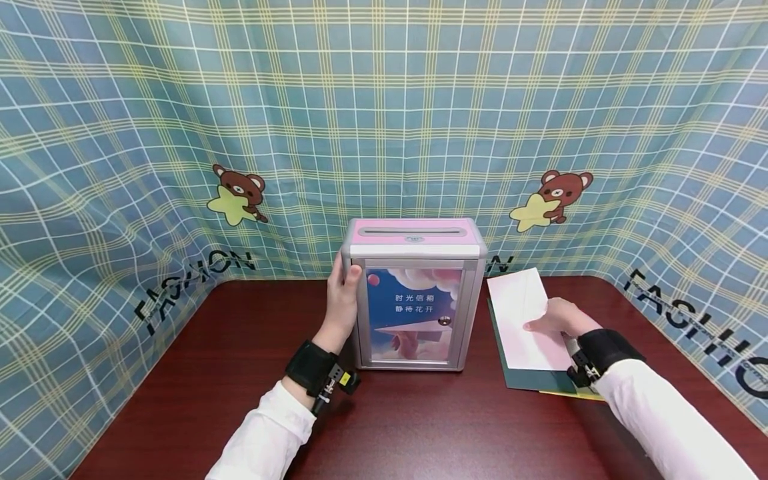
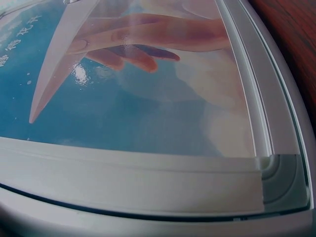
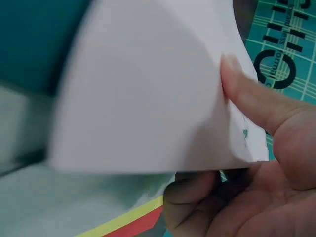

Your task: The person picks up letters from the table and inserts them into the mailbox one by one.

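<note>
A silver-framed letter box with a pink slotted top stands upright on the table. My left hand holds its left side, thumb over the front edge; the other fingers are mostly hidden. Only the box's printed front panel and silver frame fill the left wrist view, without the hand. To the right, my right hand pinches a white envelope by its right edge. In the right wrist view the thumb presses on top of the envelope and curled fingers lie beneath.
Under the white envelope lie a dark green piece and a yellow one, like more envelopes; a red edge shows too. A checked curtain surrounds the back and sides of the dark red table.
</note>
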Demonstrator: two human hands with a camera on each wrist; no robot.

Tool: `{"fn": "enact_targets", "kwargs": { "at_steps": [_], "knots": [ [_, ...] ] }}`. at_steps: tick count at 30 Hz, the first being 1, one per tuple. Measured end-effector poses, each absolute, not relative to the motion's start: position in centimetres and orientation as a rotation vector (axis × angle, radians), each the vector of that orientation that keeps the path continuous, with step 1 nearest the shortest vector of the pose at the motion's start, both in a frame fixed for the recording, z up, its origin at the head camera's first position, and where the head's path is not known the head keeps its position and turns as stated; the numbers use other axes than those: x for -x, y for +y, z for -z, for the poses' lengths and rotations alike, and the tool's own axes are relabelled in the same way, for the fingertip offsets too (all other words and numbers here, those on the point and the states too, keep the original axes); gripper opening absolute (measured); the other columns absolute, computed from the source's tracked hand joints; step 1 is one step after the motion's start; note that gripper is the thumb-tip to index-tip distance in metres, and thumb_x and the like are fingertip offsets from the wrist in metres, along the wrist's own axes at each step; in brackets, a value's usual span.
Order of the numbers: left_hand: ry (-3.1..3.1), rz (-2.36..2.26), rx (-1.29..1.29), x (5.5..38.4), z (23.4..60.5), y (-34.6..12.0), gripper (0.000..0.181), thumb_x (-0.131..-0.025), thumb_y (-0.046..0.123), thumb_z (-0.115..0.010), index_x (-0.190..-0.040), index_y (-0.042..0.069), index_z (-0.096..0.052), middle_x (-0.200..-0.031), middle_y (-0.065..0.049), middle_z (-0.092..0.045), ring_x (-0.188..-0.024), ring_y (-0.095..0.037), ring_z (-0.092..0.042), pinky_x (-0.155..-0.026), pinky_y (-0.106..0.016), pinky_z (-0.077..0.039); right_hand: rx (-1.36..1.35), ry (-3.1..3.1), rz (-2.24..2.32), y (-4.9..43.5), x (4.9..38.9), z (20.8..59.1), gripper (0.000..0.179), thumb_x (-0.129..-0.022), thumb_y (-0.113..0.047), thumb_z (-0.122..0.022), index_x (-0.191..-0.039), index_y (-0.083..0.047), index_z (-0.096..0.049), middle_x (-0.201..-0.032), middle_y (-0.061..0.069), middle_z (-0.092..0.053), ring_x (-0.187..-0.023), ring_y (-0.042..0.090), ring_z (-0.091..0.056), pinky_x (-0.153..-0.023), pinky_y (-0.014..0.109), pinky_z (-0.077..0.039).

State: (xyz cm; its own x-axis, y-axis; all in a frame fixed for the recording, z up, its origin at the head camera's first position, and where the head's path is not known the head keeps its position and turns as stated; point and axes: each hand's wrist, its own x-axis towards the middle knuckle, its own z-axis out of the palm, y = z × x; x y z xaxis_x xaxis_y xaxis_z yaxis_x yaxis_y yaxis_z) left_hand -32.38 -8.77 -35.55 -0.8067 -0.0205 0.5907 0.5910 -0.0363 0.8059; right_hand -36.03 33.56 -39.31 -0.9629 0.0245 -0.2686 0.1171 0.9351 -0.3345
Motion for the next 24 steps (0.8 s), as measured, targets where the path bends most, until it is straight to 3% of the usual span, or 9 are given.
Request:
{"fn": "enact_targets", "kwargs": {
  "at_steps": [4,7,11,17,19,21,24],
  "knots": [
    [-1.788,1.960,0.668,32.3,35.6,-8.9,0.082,-0.076,0.075,-0.050,-0.142,0.028,-0.036,-0.105,-0.011,-0.060,-0.077,-0.015,-0.066,-0.065,-0.033,-0.055,-0.060,2.957,0.611,34.1,36.3,39.9,0.071,-0.077,-0.039,-0.073,-0.113,0.018,-0.049,-0.100,0.028,-0.058,-0.075,0.027,-0.053,-0.063,0.034,-0.045],
    [-1.785,2.008,0.714,32.3,35.6,-9.2,0.081,-0.078,0.073,-0.051,-0.143,0.029,-0.034,-0.105,-0.009,-0.059,-0.079,-0.016,-0.066,-0.067,-0.034,-0.054,-0.012,3.032,0.688,33.7,35.7,40.0,0.067,-0.081,-0.031,-0.070,-0.115,0.022,-0.045,-0.104,0.034,-0.056,-0.079,0.032,-0.053,-0.070,0.039,-0.045],
    [-1.828,1.986,0.713,32.2,35.4,-9.5,0.085,-0.076,0.075,-0.050,-0.145,0.029,-0.030,-0.118,-0.010,-0.055,-0.088,-0.014,-0.063,-0.074,-0.030,-0.053,0.033,3.070,0.769,32.4,34.3,39.1,0.061,-0.087,-0.017,-0.062,-0.122,0.025,-0.035,-0.109,0.040,-0.050,-0.086,0.038,-0.052,-0.077,0.047,-0.044],
    [-1.912,1.901,0.778,32.1,34.4,-10.0,0.087,-0.079,0.074,-0.047,-0.148,0.027,-0.024,-0.131,-0.012,-0.048,-0.096,-0.021,-0.061,-0.086,-0.039,-0.049,0.048,3.127,0.815,31.5,33.0,37.5,0.059,-0.088,-0.018,-0.060,-0.122,0.024,-0.037,-0.109,0.039,-0.051,-0.085,0.038,-0.053,-0.075,0.047,-0.045],
    [-1.933,1.871,0.789,32.1,34.0,-10.1,0.090,-0.080,0.073,-0.047,-0.150,0.026,-0.018,-0.140,-0.010,-0.042,-0.110,-0.023,-0.056,-0.095,-0.046,-0.043,0.084,3.182,0.812,31.2,32.6,37.0,0.056,-0.088,-0.018,-0.061,-0.120,0.023,-0.040,-0.105,0.038,-0.053,-0.082,0.037,-0.055,-0.072,0.046,-0.046],
    [-1.941,1.843,0.789,32.1,33.3,-10.2,0.094,-0.080,0.073,-0.048,-0.152,0.026,-0.011,-0.150,-0.006,-0.029,-0.127,-0.022,-0.042,-0.104,-0.051,-0.032,0.124,3.244,0.805,30.8,32.2,36.4,0.053,-0.088,-0.018,-0.061,-0.118,0.021,-0.042,-0.102,0.037,-0.055,-0.079,0.036,-0.056,-0.068,0.044,-0.047],
    [-1.916,1.818,0.802,32.3,32.4,-10.2,0.098,-0.080,0.072,-0.048,-0.153,0.023,-0.007,-0.154,-0.005,-0.019,-0.139,-0.020,-0.025,-0.109,-0.055,-0.022,0.162,3.323,0.819,30.2,31.6,35.2,0.051,-0.089,-0.020,-0.062,-0.116,0.019,-0.044,-0.097,0.035,-0.056,-0.074,0.035,-0.057,-0.061,0.040,-0.047]
  ]
}}
